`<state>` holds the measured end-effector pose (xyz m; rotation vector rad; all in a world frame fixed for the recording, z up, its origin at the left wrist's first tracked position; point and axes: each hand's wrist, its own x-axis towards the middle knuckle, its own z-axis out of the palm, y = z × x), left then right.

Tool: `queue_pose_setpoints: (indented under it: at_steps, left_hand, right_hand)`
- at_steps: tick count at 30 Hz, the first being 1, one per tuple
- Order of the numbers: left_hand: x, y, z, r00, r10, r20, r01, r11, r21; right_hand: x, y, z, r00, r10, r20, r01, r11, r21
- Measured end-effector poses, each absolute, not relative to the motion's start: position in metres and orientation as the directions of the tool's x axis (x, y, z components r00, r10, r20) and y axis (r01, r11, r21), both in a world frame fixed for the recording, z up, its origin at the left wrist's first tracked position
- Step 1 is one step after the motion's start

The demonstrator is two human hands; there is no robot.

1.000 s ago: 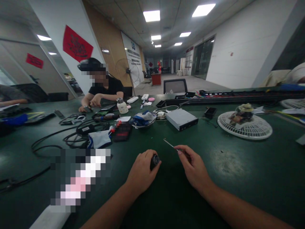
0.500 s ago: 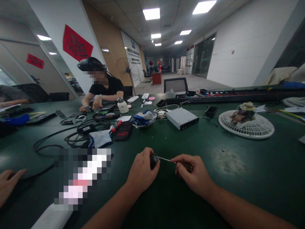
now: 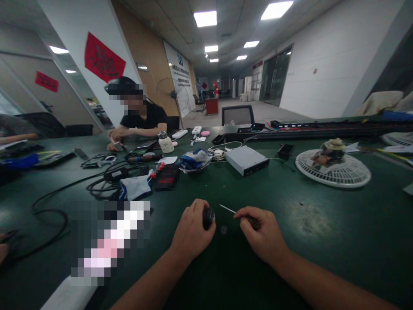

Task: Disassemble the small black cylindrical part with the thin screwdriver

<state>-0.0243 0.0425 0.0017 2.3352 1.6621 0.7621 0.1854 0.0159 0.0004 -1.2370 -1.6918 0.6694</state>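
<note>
Small black cylindrical part [image 3: 208,218] clasped in curled left hand [image 3: 192,228], apparently light and stiff, best held by its barrel, with thin steel-shafted pick [image 3: 227,209] at 3 o'clock, pinched by its dark handle in right hand [image 3: 261,233], above green counter [image 3: 322,258].

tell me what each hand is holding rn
Left hand: closed, holding a small black cylindrical part
Right hand: closed, holding a slim screwdriver

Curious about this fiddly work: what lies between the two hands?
The head view shows a small dark round piece on the green tabletop, between the left hand and right hand.
</note>
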Motion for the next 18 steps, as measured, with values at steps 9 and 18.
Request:
queue_pose_setpoints:
  at_steps: [9,18]
  left_hand:
    - [-0.0219,0.0381,0.0064,0.392,0.886,0.248,0.772,-0.463,0.435]
    - [-0.0228,0.0358,0.0081,0.464,0.866,0.189,0.744,-0.496,0.447]
  right_hand:
    - [0.1845,0.0243,-0.0024,-0.187,0.933,0.309,0.481,0.361,-0.799]
    - [0.1803,0.0229,-0.0032,-0.339,0.908,0.248,0.560,0.406,-0.722]
